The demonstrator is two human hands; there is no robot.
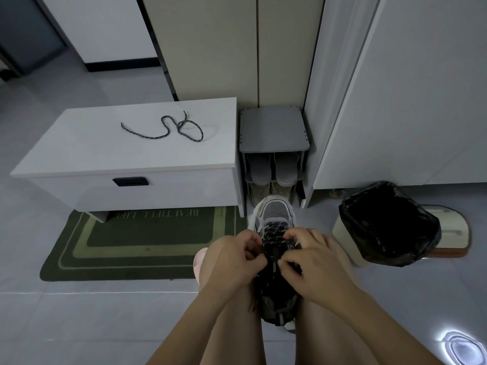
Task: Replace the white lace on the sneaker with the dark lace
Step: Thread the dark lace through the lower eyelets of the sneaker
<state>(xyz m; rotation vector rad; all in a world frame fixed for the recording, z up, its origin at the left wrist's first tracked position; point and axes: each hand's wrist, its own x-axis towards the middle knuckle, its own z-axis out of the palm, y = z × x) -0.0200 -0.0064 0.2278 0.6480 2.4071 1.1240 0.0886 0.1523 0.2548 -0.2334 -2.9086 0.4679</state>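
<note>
Grey-and-white mesh sneaker (275, 212) stands on the pale tiled floor (79, 312), near centre, held between the person's bare legs, toe pointing far. The dark lace (274, 230), a black speckled cord, already crosses the lower eyelets. No white lace shows on the shoe.

Left hand (237, 259): fingers curled, thumb and forefinger pinching the dark lace at the left of the tongue. Right hand (308, 262): the same pinch on the right side. The two hands are close together over the upper eyelets, and the exact eyelet under the fingertips is hidden.

A second dark cord (168, 130) lies loosely looped on the low white desk (105, 143) with a drawer, far left and well apart from the shoe. A green mat (131, 248) lies in front of it.

Judgement: lacing looks near its last rows.

Risks:
- Uneven pull gives one tail short and leaves too little to tie.
- A lace tip may fray or miss the eyelet, since the fingers block the view.
- A skipped or twisted crossing would show only after tightening.
- The shoe may tip if the legs loosen.
</note>
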